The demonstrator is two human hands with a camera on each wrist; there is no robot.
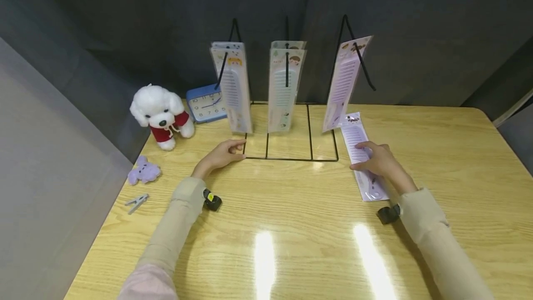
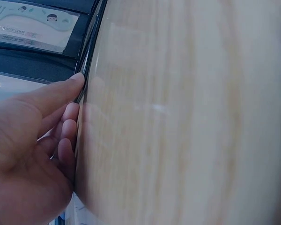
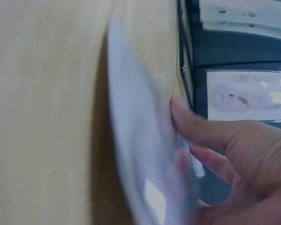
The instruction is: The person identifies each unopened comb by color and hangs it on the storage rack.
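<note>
A black wire rack [image 1: 291, 158] stands at the back of the wooden table [image 1: 291, 235]. Packaged combs hang on its three hooks: a pale blue one [image 1: 234, 87], a pale green one [image 1: 285, 87] and a purple one [image 1: 343, 87]. Another purple comb packet [image 1: 354, 133] lies flat to the right of the rack. My right hand [image 1: 376, 160] lies over its middle. In the right wrist view the thumb and fingers [image 3: 192, 136] pinch the blurred packet [image 3: 136, 140], one edge raised. My left hand [image 1: 225, 153] rests at the rack's front-left corner. Its thumb and loosely curled fingers [image 2: 75, 96] touch the base wire [image 2: 91, 42].
A white plush dog [image 1: 160, 115] in a red top and a blue clock [image 1: 205, 102] sit at the back left. A small purple plush [image 1: 143, 170] and a clothes peg [image 1: 136, 203] lie near the left edge. Grey screens close in the left and back.
</note>
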